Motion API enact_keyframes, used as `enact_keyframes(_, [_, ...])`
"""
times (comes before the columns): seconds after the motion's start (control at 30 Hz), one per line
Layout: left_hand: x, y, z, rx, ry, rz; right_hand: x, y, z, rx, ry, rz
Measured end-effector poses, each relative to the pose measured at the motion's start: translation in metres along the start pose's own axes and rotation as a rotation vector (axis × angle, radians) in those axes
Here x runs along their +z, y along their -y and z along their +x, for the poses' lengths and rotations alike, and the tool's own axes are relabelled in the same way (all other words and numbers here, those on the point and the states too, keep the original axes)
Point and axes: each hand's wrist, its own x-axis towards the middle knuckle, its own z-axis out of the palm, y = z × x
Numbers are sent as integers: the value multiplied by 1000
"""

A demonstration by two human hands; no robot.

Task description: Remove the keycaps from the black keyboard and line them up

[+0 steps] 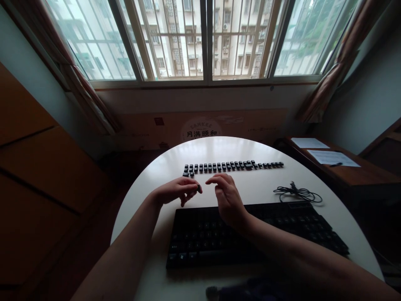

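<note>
Head view, and we have a round white bench (140,184) in dim light, barred windows (205,42) at twelve o'clock, papers (333,158) on a wooden desk (360,177) at two. The black keyboard (200,244) lies across the bench's near half towards five, bare of keys along its far edge, lettered keys nearer. Beyond it, at twelve, small black keycaps (223,167) line up; a coiled cable (296,191) sits at one. Left hand (184,190) pinches a small dark piece (198,188)! Right hand (228,194), half-curled above the keyboard; whether it grips anything, can't tell.
</note>
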Motion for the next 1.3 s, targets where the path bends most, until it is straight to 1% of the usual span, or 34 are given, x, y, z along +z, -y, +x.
enact_keyframes(0.07, [1, 0, 0, 5, 39, 11, 1, -1, 0, 0, 43, 18])
enact_keyframes(0.13, [2, 0, 1, 13, 68, 26, 3, -1, 0, 29, 87, 1])
enact_keyframes(0.2, [3, 1, 1, 24, 63, 25, 6, -2, 0, 47, 124, -73])
enact_keyframes(0.33, [2, 4, 2, 31, 42, 24, 10, -3, -2, 29, 192, -208])
enact_keyframes(0.5, [3, 3, 0, 12, 52, 62, 11, -6, -3, -2, 204, -216])
enact_keyframes(0.6, [3, 3, -1, -17, 47, 82, 10, -5, -1, 4, 246, -229])
enact_keyframes(0.63, [1, 4, -1, -34, -20, 105, 9, -5, 1, 16, 285, -241])
enact_keyframes(0.67, [-2, 5, -1, -46, -141, 138, 8, -6, 4, 34, 336, -263])
enact_keyframes(0.7, [-5, 7, 0, -52, -296, 176, 8, -8, 8, 53, 391, -291])
enact_keyframes(0.73, [-10, 10, 1, -44, -513, 224, 7, -10, 13, 72, 442, -325])
enact_keyframes(0.77, [-15, 13, 2, -30, -676, 251, 7, -14, 18, 87, 483, -362])
enact_keyframes(0.83, [-26, 20, 3, -2, -878, 272, 9, -24, 30, 107, 515, -427])
enact_keyframes(0.9, [-35, 27, 3, 13, -1026, 296, 14, -36, 43, 116, 510, -485])
enact_keyframes(0.97, [-39, 32, 1, 16, -1131, 321, 21, -46, 54, 116, 503, -533])
enact_keyframes(1.03, [-40, 36, -1, 15, -1193, 343, 29, -54, 64, 99, 498, -561])
enact_keyframes(1.17, [-35, 39, 0, 31, -1239, 391, 41, -62, 74, 70, 480, -587])
enact_keyframes(1.3, [-35, 40, 3, 55, -1284, 431, 46, -67, 75, 71, 433, -596])
